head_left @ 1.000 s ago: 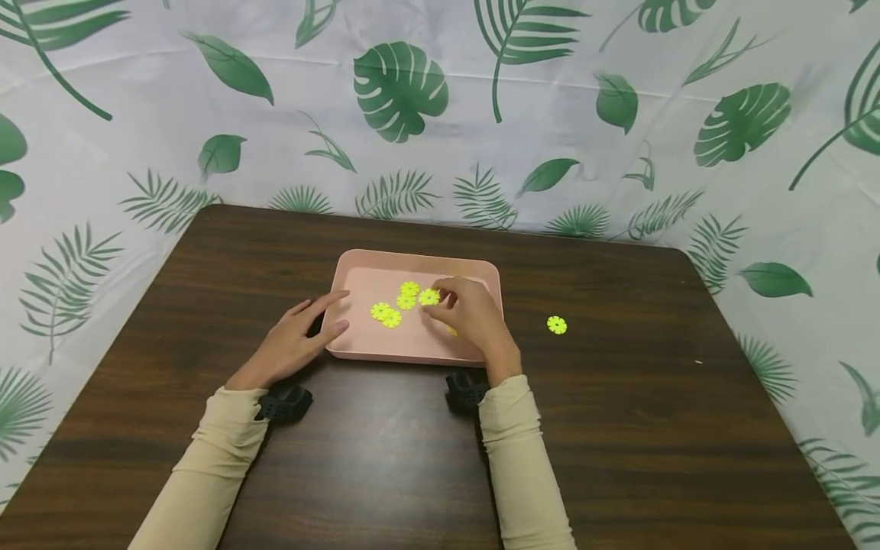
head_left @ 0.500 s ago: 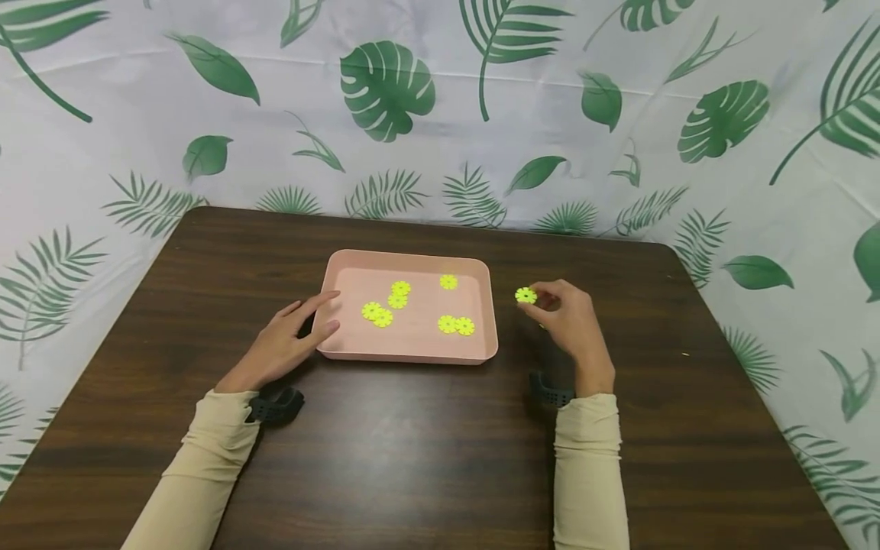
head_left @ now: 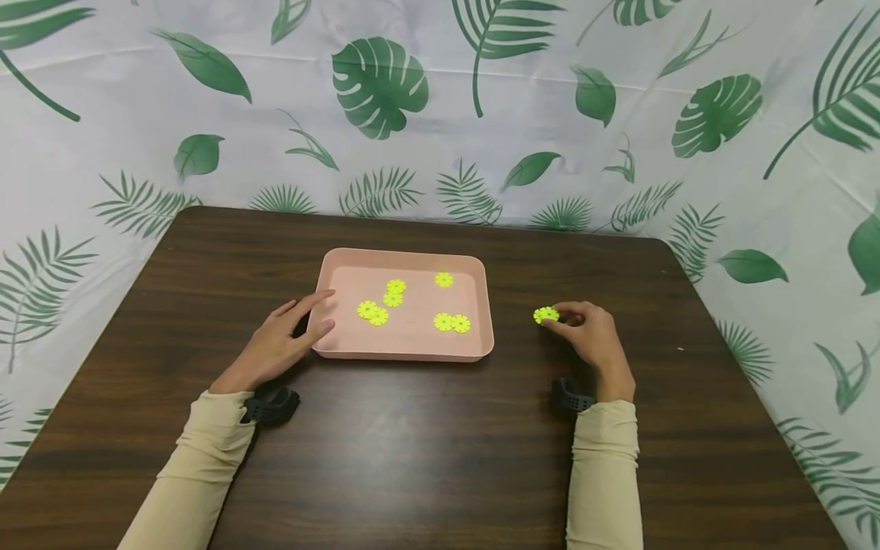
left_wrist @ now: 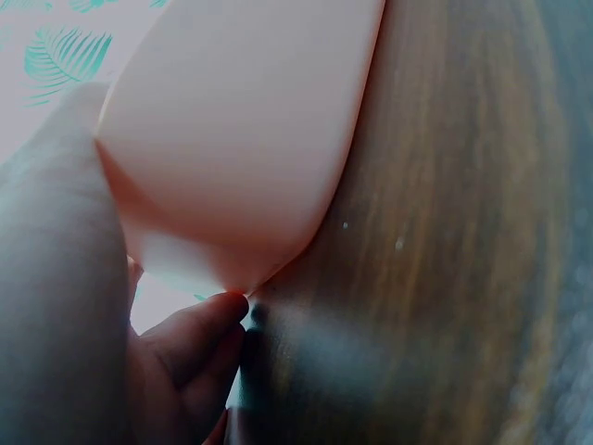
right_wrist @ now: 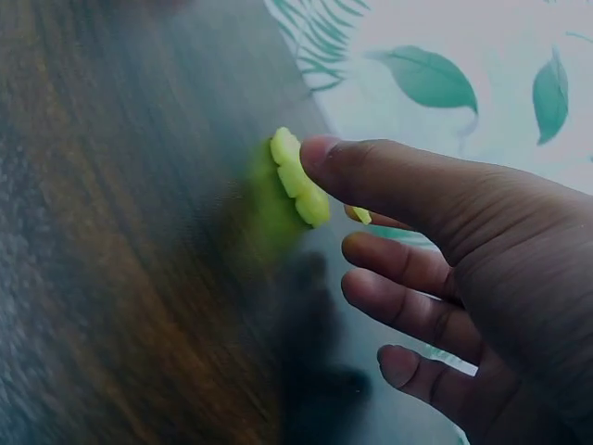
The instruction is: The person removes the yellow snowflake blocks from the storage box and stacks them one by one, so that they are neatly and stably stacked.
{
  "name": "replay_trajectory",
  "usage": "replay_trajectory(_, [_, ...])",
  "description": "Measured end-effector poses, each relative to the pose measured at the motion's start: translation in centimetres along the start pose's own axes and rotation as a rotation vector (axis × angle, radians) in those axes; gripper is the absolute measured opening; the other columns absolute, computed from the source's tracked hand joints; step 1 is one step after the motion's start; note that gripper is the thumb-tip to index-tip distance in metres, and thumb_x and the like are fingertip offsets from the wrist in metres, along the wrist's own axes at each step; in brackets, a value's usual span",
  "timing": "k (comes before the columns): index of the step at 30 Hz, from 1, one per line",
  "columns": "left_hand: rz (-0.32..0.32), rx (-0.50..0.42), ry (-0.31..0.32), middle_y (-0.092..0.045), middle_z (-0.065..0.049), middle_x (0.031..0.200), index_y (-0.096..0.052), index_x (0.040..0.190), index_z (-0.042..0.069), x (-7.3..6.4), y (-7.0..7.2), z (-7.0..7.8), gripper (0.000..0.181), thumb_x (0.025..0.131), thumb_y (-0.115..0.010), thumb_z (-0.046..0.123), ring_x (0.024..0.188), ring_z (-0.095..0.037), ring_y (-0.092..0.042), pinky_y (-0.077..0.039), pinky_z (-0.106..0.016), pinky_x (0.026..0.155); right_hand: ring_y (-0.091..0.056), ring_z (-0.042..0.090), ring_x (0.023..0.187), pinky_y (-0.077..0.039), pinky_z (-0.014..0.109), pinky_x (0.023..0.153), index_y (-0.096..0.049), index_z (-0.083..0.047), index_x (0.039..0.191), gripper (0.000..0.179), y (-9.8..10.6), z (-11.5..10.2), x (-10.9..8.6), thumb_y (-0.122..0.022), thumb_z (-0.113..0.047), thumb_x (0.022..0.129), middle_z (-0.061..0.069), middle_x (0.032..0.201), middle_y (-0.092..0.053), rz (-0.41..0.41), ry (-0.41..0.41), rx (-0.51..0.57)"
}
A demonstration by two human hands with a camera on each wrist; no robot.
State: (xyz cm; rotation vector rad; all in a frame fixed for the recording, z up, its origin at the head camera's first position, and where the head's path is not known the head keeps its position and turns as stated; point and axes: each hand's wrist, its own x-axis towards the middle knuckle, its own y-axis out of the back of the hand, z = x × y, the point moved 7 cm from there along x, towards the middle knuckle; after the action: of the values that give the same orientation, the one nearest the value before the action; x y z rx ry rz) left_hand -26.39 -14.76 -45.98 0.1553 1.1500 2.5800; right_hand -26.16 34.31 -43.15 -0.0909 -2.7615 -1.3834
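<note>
My right hand (head_left: 593, 336) pinches a yellow flower-shaped disc (head_left: 549, 314) between thumb and fingers, low over the table right of the tray. A second such disc on the tabletop partly overlaps it in the head view. In the right wrist view a scalloped yellow disc (right_wrist: 300, 181) shows at the thumb tip, and the other fingers are loosely bent. At the left end of the pink tray (head_left: 406, 354), my left hand (head_left: 273, 342) holds the wall, thumb and forefinger over the rim. Bent fingertips (left_wrist: 227, 311) meet the outer corner in the left wrist view.
Several yellow discs lie in the tray: a group (head_left: 381, 302) left of the middle, a touching pair (head_left: 452, 322) near the front right and a single disc (head_left: 444, 279) behind. The dark wooden table (head_left: 412, 451) ends at a leaf-print cloth (head_left: 509, 107).
My right hand has carried a disc out of the tray, rightward over its rim, then down to the disc on the table. The left hand has kept its place at the tray.
</note>
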Motion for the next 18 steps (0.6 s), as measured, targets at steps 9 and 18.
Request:
replay_trajectory(9, [-0.005, 0.003, 0.015, -0.03, -0.018, 0.166, -0.031, 0.164, 0.028, 0.12, -0.09, -0.12, 0.07, 0.104, -0.052, 0.057, 0.149, -0.058, -0.02, -0.02, -0.083, 0.109, -0.061, 0.034, 0.097, -0.053, 0.05, 0.088, -0.071, 0.001, 0.127, 0.045, -0.42, 0.11, 0.21, -0.077, -0.031, 0.096, 0.021, 0.116, -0.064, -0.028, -0.032, 0.007])
replay_trajectory(18, [-0.012, 0.008, 0.022, -0.028, -0.018, 0.167, -0.03, 0.165, 0.028, 0.18, -0.2, -0.16, 0.071, 0.104, -0.051, 0.057, 0.149, -0.058, -0.019, -0.018, -0.084, 0.109, -0.059, 0.034, 0.097, -0.052, 0.048, 0.087, -0.071, 0.001, 0.127, 0.042, -0.68, 0.1, 0.27, -0.077, -0.027, 0.096, 0.021, 0.117, -0.062, -0.03, -0.03, -0.004])
